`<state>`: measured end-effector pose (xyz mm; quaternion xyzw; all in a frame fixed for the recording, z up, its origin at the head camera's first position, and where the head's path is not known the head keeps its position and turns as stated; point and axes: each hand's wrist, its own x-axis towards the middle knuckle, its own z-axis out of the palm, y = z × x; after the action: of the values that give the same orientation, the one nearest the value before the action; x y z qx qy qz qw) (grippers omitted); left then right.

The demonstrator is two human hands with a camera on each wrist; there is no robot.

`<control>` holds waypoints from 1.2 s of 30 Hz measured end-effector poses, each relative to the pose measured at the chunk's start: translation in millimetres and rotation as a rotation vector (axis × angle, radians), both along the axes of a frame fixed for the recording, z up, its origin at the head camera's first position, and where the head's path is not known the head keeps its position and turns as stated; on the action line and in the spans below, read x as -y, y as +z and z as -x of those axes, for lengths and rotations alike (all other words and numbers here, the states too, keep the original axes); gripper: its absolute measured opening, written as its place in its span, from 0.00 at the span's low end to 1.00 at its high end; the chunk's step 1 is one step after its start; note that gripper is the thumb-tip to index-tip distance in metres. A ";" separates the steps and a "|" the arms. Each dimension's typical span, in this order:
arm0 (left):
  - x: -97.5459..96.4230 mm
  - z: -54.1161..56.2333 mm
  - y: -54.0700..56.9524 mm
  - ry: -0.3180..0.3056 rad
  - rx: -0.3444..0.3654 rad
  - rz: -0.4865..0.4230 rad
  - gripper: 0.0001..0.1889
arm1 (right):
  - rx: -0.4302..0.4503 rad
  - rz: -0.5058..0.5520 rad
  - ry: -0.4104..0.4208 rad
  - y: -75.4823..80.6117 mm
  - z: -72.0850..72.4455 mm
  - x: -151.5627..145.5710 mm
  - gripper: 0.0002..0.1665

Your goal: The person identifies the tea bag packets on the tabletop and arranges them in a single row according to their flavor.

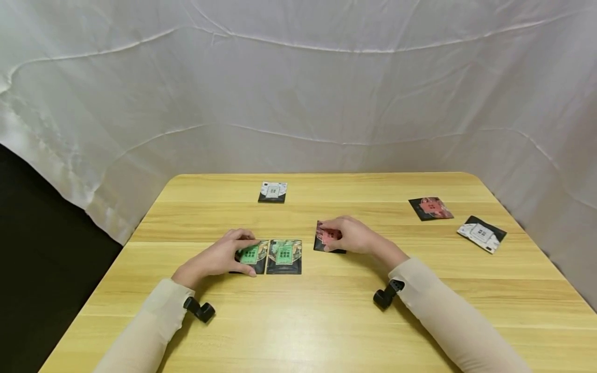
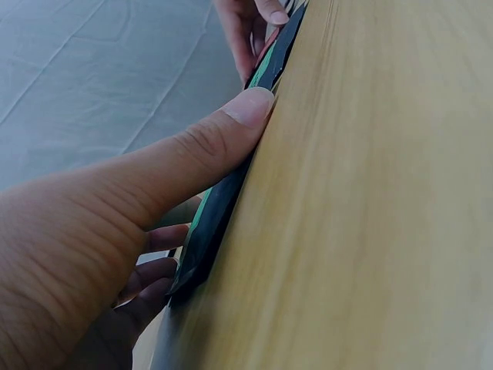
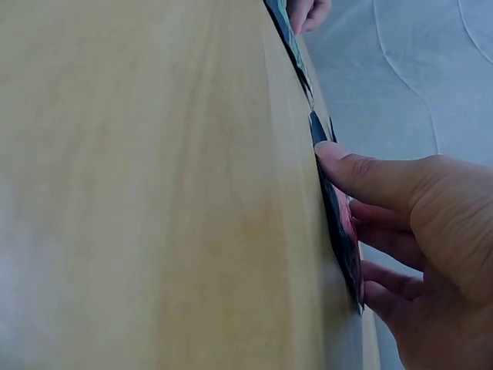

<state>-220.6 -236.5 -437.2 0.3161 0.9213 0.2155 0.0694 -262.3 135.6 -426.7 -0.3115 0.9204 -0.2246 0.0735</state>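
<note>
At the table's middle left, my left hand [image 1: 225, 255] holds a flat green-and-black sachet [image 1: 251, 255] by its edges, partly covering it. The thumb [image 2: 250, 108] lies at the near edge, with the other fingers curled at the far side in the left wrist view. Right beside it lies a second green-and-black sachet [image 1: 284, 255]. Farther right, my right hand [image 1: 352, 235] grips a red-and-black sachet [image 1: 328, 238] between thumb and fingers. That sachet sits slightly askew, close to the wood, and the hand hides its right part.
A white-and-black sachet [image 1: 273, 192] lies near the back edge. Toward the right are another red-and-black sachet [image 1: 431, 208] and a tilted white-and-black one [image 1: 482, 234]. The wooden table [image 1: 298, 321] meets a pale curtain [image 1: 298, 103] behind.
</note>
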 end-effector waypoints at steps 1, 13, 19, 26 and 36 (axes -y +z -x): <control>0.1 -0.1 -0.2 0.001 0.002 -0.001 0.48 | -0.001 0.000 0.005 -0.1 -0.9 -0.1 0.41; 1.7 -1.5 -2.8 -0.001 0.003 -0.009 0.48 | 0.048 -0.003 -0.014 0.4 -10.0 -1.2 0.42; 1.8 -1.3 -3.6 0.002 0.004 -0.007 0.48 | 0.028 0.003 0.018 -1.1 -13.5 -1.0 0.42; 1.4 -0.6 -2.4 0.003 0.007 0.000 0.48 | 0.010 0.011 0.041 -1.7 -18.0 -0.4 0.41; -0.5 -1.4 0.4 -0.003 -0.001 -0.004 0.48 | -0.001 -0.005 0.052 1.9 -26.4 6.7 0.39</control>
<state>-219.2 -235.9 -436.8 0.3176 0.9205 0.2171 0.0685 -235.9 128.9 -424.8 -0.3354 0.9125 -0.2202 0.0796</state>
